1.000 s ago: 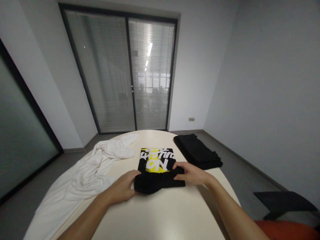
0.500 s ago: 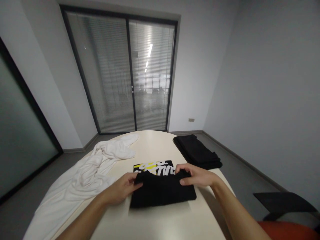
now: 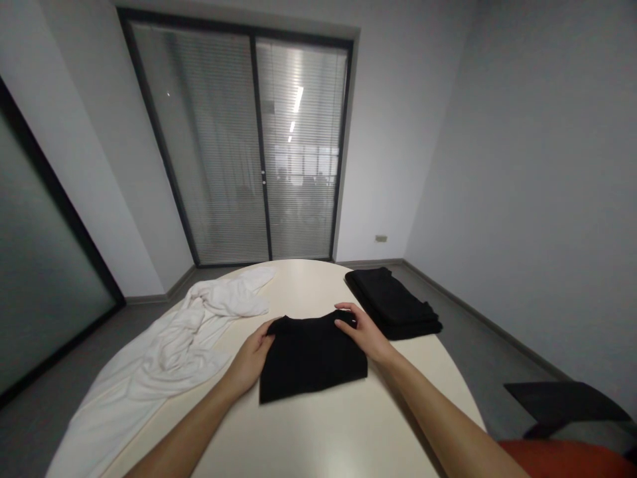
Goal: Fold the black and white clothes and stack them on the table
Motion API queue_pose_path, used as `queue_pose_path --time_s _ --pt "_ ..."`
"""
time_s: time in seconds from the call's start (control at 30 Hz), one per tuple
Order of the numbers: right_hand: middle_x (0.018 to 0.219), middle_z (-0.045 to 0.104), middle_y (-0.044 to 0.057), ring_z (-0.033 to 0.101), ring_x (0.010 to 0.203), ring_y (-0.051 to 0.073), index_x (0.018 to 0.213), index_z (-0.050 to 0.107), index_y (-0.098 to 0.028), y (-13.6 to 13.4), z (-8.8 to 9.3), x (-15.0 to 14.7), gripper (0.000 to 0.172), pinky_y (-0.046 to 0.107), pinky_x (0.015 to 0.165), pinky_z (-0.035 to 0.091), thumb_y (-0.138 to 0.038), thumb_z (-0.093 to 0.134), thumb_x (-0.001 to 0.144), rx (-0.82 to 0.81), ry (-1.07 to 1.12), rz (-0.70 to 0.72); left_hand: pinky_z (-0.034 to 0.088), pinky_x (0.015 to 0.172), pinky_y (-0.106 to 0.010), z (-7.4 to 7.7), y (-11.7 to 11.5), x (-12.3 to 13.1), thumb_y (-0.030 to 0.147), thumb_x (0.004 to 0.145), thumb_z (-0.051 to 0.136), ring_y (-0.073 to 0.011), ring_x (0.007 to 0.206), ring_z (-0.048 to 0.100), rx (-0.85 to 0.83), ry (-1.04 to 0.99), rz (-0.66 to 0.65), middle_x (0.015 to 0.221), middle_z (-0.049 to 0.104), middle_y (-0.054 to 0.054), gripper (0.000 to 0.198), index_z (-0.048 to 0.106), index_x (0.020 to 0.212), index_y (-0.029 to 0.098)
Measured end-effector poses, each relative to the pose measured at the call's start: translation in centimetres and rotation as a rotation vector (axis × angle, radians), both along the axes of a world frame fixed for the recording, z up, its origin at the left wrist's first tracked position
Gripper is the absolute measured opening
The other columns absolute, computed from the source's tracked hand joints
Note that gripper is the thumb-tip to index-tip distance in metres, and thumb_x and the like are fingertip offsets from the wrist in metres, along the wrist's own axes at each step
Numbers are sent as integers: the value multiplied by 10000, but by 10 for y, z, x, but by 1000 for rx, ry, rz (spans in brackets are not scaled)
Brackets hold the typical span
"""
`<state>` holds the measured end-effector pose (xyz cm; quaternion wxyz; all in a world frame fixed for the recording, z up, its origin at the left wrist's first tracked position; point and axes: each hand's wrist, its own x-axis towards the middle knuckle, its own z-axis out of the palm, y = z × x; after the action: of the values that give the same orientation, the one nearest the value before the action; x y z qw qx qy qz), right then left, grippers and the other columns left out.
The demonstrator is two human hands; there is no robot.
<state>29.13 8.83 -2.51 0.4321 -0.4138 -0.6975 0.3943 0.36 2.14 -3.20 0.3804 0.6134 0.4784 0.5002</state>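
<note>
The black shirt (image 3: 313, 355) is folded, its far corners pinched by left hand (image 3: 250, 358) and right hand (image 3: 369, 336); the white cloth (image 3: 184, 338) is left unfolded (black clothes (image 3: 391, 299) are already stacked).

Pale walls (image 3: 537, 166), grey floor (image 3: 462, 325), dark-framed glass panels (image 3: 213, 153), blinds (image 3: 306, 219), seemingly a chair (image 3: 567, 401).

The room was dim and grey. 3 bright strips (image 3: 298, 99) glowed through the right pane (image 3: 308, 219). A pale sheen lay on the near tabletop (image 3: 328, 451), soft shadow beside the right forearm (image 3: 428, 411). Black cloth (image 3: 313, 355) lost detail; wide-angle stretch leaned the walls (image 3: 537, 166).
</note>
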Motion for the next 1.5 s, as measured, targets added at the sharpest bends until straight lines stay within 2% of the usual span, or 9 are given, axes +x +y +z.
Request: queue_pose_path --time_s 0.2,0.37,0.5,0.7,0.83,0.97,1.07,1.23,1.5 --pt "1086 639 70 629 992 225 1240 541 -231 17 -10 5 576 405 910 495 -569 681 794 -146 24 8 367 1119 -467 -13 8 1 465 852 571 -298 1277 546 -37 -30 145 1303 641 -151 528 594 1264 134" --pt "1331 563 105 598 1081 211 1351 478 -267 4 1 20 738 387 945 477 -424 798 705 -162 -19 98 451 1046 -452 -22 8 -1 425 810 662 -291 1240 582 -84 -112 177 1274 652 -154 623 519 1355 163" --pt "1367 555 80 623 932 185 1261 578 -267 -3 4 15 509 395 909 500 -344 711 777 -53 -64 59 505 990 -398 -25 6 -2 380 846 598 -261 1229 586 20 -59 141 1354 590 -137 532 532 1336 183" --pt "1365 542 88 599 1117 230 1147 649 -241 -8 -4 2 339 408 990 475 -195 611 813 225 -421 -77 402 1104 -488 -11 -3 -3 284 906 511 -279 1326 486 287 425 359 1543 370 -128 479 505 1380 216" --pt "1403 545 85 491 1296 253 1261 629 -264 -30 13 -15 345 451 1123 359 -312 508 941 428 -613 -109 286 1182 -491 -1 -22 15 335 977 454 -274 1458 295 398 787 180 1603 291 -62 468 460 1443 291" --pt "1586 332 50 219 1481 304 1500 391 -308 -49 17 -35 582 556 1191 185 -546 418 970 276 -754 79 268 1150 -592 -13 -31 29 447 989 419 -353 1486 191 206 987 60 1617 249 -107 539 374 1507 306" --pt "1618 246 27 135 1498 345 1517 344 -342 -52 13 -39 628 640 1168 127 -622 375 956 103 -820 128 252 1149 -594 -20 -28 26 526 972 423 -357 1482 203 112 999 48 1606 270 -130 593 362 1514 295" --pt "1614 255 49 112 1499 358 1520 341 -347 -50 12 -33 741 628 1178 31 -705 458 882 127 -773 173 291 1138 -552 -16 -11 5 525 924 520 -353 1386 399 147 889 87 1505 456 -135 532 560 1382 257" --pt "1580 331 105 201 1489 310 1462 466 -227 -32 -1 -25 659 491 1202 191 -623 423 937 116 -647 17 414 1046 -442 -8 1 -9 364 883 591 -279 1163 563 226 718 62 1231 640 -113 368 656 1214 219"
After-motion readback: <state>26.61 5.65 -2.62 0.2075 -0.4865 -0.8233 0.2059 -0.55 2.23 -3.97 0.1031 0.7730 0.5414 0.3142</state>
